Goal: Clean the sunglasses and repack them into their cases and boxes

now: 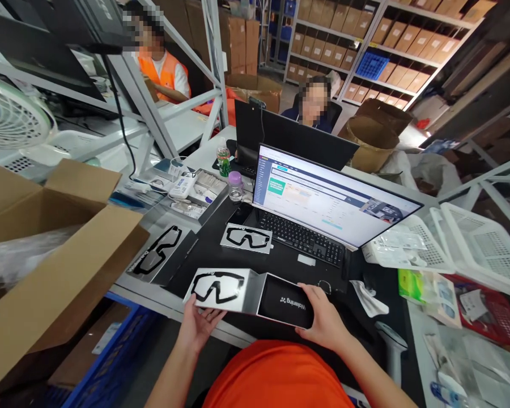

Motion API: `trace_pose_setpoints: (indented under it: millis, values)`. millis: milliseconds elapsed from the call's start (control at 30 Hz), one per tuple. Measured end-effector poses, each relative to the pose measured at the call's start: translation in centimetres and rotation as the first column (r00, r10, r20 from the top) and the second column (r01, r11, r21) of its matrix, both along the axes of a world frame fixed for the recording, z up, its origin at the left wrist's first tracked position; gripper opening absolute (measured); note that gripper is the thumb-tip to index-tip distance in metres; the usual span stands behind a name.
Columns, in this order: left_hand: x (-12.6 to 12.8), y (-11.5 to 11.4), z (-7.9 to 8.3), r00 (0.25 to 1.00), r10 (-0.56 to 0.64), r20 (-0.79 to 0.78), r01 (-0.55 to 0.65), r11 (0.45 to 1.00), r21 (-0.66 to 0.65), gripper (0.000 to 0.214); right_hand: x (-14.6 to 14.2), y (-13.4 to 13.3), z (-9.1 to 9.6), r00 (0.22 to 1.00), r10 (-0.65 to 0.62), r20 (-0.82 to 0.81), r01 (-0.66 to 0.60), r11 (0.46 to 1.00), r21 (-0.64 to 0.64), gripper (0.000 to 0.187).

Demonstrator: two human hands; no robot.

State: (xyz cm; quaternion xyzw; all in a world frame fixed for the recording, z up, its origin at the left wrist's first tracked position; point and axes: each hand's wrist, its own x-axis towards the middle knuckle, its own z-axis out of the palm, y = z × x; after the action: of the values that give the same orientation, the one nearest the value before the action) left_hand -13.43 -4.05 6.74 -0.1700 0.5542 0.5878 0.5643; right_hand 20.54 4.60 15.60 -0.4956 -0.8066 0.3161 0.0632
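Observation:
A white box [250, 294] with a black goggle picture on its lid lies opened out before me, held at both ends. Its lid is folded to the left, and a black case [287, 300] with white lettering sits in the tray part. My left hand [199, 324] grips the lid's lower left edge, thumb on top and fingers beneath. Around the right end of the tray, my right hand [323, 318] is closed, thumb and fingers at its edges. Just beyond lies a similar goggle box [247, 238], and another [158, 254] is farther left.
A monitor [323, 195] and keyboard [304, 238] stand ahead. An open carton [80, 255] is at left, a barcode scanner [391, 345] at right near white baskets [484, 243]. Bottles [235, 187] stand behind. Two people sit beyond the desk.

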Motion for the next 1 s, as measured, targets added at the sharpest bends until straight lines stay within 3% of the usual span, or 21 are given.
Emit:
trace_pose_setpoints:
  millis: [200,367,500,667,733,867,1000]
  values:
    - [-0.1,0.2,-1.9,0.993,0.007,-0.116,-0.007,1.000,0.002,0.024,-0.5,-0.1,-1.0,0.965,0.039,0.259,-0.040,0.999,-0.002,0.098]
    - [0.2,0.1,-2.6,0.987,-0.011,-0.163,0.016,0.999,0.031,0.022,-1.2,-0.1,-1.8,0.939,0.046,0.340,-0.057,0.998,0.022,0.096]
    - [1.2,-0.1,-2.7,0.982,-0.044,-0.184,0.055,0.997,0.053,0.029,-2.0,-0.2,-2.4,0.951,0.020,0.308,-0.025,1.000,0.010,0.100]
    - [3.8,-0.5,-2.9,0.966,-0.132,-0.222,0.156,0.983,0.098,0.035,-4.9,-1.0,-3.2,0.993,-0.081,0.090,0.076,0.996,0.052,0.120]
    - [4.6,-0.6,-3.0,0.951,-0.158,-0.266,0.194,0.974,0.116,0.034,-6.3,-1.1,-3.3,0.998,-0.020,0.053,0.016,0.997,0.082,0.120]
    - [5.3,-0.8,-3.1,0.899,-0.210,-0.385,0.281,0.950,0.138,0.033,-8.1,-0.4,-3.5,0.968,0.173,0.181,-0.188,0.980,0.070,0.109]
    - [5.3,-0.5,-3.4,0.787,-0.267,-0.556,0.384,0.918,0.102,0.036,-8.1,0.8,-3.8,0.969,0.166,0.185,-0.169,0.986,0.005,0.100]
